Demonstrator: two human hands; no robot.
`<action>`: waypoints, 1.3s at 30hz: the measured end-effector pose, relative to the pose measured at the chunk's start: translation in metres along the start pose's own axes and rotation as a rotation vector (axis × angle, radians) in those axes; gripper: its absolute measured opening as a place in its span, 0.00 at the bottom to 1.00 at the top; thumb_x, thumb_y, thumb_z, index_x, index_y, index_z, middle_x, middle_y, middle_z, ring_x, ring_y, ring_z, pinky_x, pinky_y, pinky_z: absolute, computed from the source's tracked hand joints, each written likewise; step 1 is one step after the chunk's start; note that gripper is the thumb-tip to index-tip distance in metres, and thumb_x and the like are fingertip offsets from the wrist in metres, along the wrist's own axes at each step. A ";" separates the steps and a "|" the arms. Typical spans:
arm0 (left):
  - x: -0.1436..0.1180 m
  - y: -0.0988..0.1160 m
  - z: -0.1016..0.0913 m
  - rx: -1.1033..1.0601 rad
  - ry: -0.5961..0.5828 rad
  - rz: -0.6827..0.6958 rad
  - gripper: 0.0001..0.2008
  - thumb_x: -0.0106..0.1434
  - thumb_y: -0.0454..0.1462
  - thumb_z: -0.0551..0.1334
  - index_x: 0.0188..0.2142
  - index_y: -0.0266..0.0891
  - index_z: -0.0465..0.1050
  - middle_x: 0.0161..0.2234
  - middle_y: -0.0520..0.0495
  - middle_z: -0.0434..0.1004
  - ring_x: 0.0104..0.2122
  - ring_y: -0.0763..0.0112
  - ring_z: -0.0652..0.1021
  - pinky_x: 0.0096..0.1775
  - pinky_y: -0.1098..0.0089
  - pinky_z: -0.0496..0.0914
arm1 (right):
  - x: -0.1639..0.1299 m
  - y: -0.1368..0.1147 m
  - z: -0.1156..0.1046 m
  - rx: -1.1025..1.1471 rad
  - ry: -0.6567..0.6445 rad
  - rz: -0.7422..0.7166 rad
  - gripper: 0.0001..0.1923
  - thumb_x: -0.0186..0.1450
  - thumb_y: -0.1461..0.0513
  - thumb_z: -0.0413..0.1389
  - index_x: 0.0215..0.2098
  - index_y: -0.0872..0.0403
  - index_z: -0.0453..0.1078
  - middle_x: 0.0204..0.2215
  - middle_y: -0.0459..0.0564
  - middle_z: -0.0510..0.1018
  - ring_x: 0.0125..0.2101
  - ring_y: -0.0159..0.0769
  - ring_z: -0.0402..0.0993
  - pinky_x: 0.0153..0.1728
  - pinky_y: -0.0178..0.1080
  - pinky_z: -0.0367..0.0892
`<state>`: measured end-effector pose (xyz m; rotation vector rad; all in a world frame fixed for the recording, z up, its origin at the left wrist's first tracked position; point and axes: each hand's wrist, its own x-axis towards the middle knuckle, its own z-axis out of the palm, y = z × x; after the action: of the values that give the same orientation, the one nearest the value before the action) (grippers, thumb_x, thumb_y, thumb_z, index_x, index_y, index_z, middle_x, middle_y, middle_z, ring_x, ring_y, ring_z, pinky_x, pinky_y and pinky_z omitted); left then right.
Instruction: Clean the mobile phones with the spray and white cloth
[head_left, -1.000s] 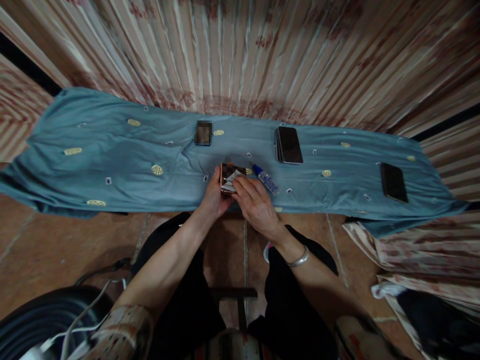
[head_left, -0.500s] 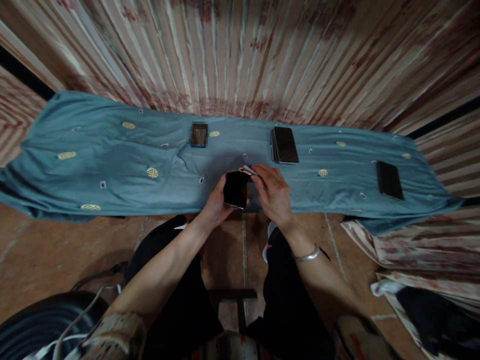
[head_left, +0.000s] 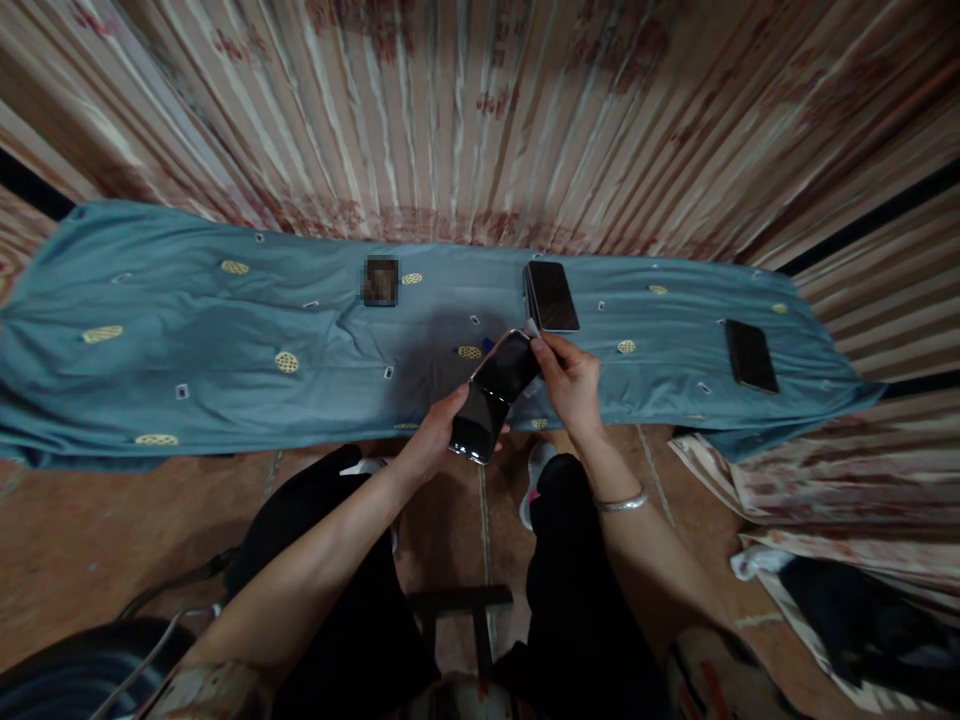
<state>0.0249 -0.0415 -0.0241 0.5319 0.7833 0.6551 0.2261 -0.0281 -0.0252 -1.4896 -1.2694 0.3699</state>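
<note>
A black flip phone (head_left: pixel 480 425) with a shiny rim hangs over the table's near edge, bent along a crease across its middle and partly unfolded. My left hand (head_left: pixel 437 432) is closed round its lower half, thumb along the left edge and fingertips showing at the right. At the upper right corner, my right hand (head_left: pixel 571 375) pinches the phone's top half. A small pale piece (head_left: pixel 531 327) sticks up by the right thumb; I cannot make out what it is. Behind the phone, a bit of dark blue (head_left: pixel 488 344) shows, mostly hidden.
A blue patterned cloth (head_left: pixel 225 350) covers the long table. On it lie a stack of dark tablet-like devices (head_left: pixel 553 296), another dark flat device (head_left: pixel 751 356) farther right, and a blurred-out square item (head_left: pixel 380 281) at left. Pleated curtains (head_left: pixel 442 120) hang behind.
The phone has swung open from a more folded pose, its top half tilting up and right. My right hand has moved slightly right with that half. The view has shifted a little.
</note>
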 end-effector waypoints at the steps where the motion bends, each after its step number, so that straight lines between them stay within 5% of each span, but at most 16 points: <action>1: -0.001 -0.001 -0.001 0.004 -0.028 -0.005 0.20 0.74 0.47 0.59 0.46 0.30 0.79 0.37 0.34 0.87 0.33 0.54 0.87 0.33 0.61 0.81 | 0.001 0.001 0.001 -0.003 -0.005 0.015 0.25 0.68 0.41 0.57 0.40 0.52 0.84 0.37 0.50 0.88 0.38 0.44 0.83 0.41 0.43 0.75; 11: -0.009 -0.004 -0.007 0.020 -0.107 -0.009 0.23 0.70 0.51 0.64 0.50 0.31 0.79 0.37 0.35 0.87 0.33 0.55 0.87 0.32 0.64 0.80 | 0.001 0.009 0.012 0.084 -0.081 0.082 0.26 0.65 0.40 0.59 0.35 0.53 0.84 0.30 0.48 0.84 0.32 0.40 0.78 0.34 0.39 0.71; 22: -0.003 -0.004 -0.009 0.003 -0.019 0.018 0.19 0.72 0.48 0.62 0.48 0.32 0.77 0.38 0.37 0.86 0.34 0.55 0.87 0.33 0.60 0.82 | 0.011 0.014 0.005 0.088 0.074 0.104 0.26 0.66 0.40 0.59 0.30 0.52 0.81 0.22 0.43 0.75 0.27 0.35 0.70 0.31 0.37 0.68; 28: -0.001 -0.009 -0.010 -0.005 -0.033 0.016 0.21 0.71 0.49 0.62 0.49 0.31 0.78 0.39 0.35 0.86 0.33 0.54 0.87 0.32 0.60 0.81 | 0.010 0.017 0.010 -0.137 0.081 -0.142 0.25 0.73 0.42 0.53 0.39 0.50 0.83 0.39 0.52 0.86 0.41 0.44 0.82 0.46 0.45 0.76; 34: -0.004 -0.005 0.000 -0.038 0.036 -0.039 0.19 0.77 0.43 0.54 0.53 0.33 0.78 0.38 0.38 0.87 0.35 0.56 0.87 0.32 0.62 0.81 | -0.006 0.006 0.027 -0.320 -0.136 -0.400 0.20 0.78 0.52 0.50 0.53 0.51 0.81 0.50 0.56 0.86 0.49 0.45 0.81 0.55 0.49 0.75; 39: -0.004 0.004 0.001 -0.127 0.078 -0.054 0.21 0.78 0.42 0.51 0.56 0.32 0.78 0.38 0.36 0.87 0.37 0.55 0.88 0.39 0.59 0.83 | -0.015 0.003 0.033 -0.311 -0.269 -0.449 0.23 0.77 0.62 0.46 0.64 0.50 0.74 0.60 0.57 0.80 0.58 0.46 0.76 0.61 0.54 0.73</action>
<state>0.0221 -0.0415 -0.0191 0.3704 0.8211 0.6741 0.1960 -0.0232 -0.0456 -1.3825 -1.8963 0.0757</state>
